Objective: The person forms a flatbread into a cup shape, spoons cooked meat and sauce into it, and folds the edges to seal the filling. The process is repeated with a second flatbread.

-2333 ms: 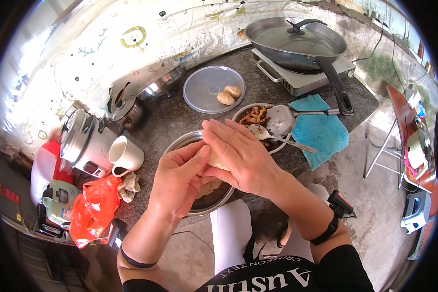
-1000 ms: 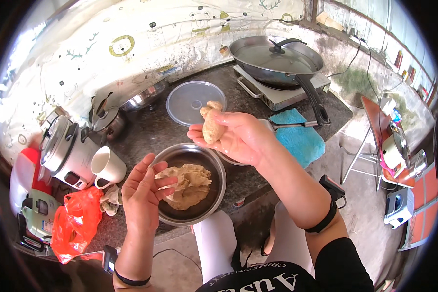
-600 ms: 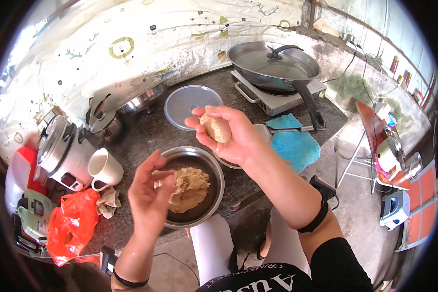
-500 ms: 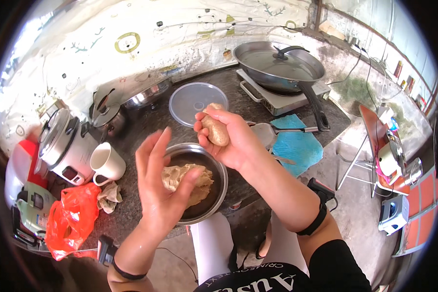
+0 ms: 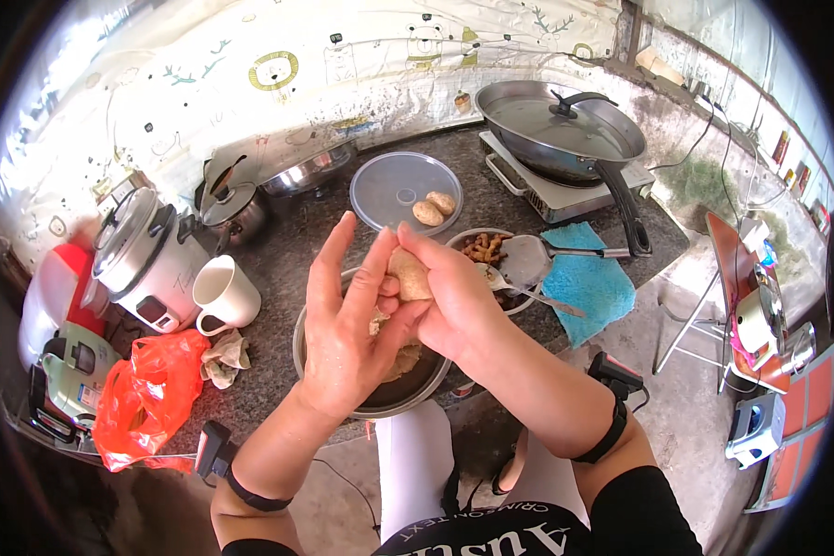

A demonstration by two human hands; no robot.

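Note:
A smooth, pale brown lump of dough [image 5: 410,275] sits between my hands, above a metal bowl [image 5: 442,375]. My right hand [image 5: 463,301] is closed around its right side, with the fingers partly hidden. My left hand [image 5: 343,324] presses the other side with its thumb and fingers, while some of its fingers stretch upward. More rough dough [image 5: 404,361] lies in the bowl, mostly covered by my hands. Two shaped dough pieces [image 5: 434,208] rest on a round translucent lid [image 5: 380,190] beyond my fingertips.
Right of my hands stands a bowl of brown chopped food [image 5: 485,248] with a spatula [image 5: 526,261] and a blue cloth [image 5: 588,283] beside it. A lidded pan [image 5: 565,139] sits on a cooktop [image 5: 565,193]. At left are a white mug [image 5: 227,292], a rice cooker [image 5: 148,269] and a red bag [image 5: 148,398].
My left hand has moved in from the left and now touches the dough held in my right hand. The view has shifted, and the food bowl and both lid pieces show more fully.

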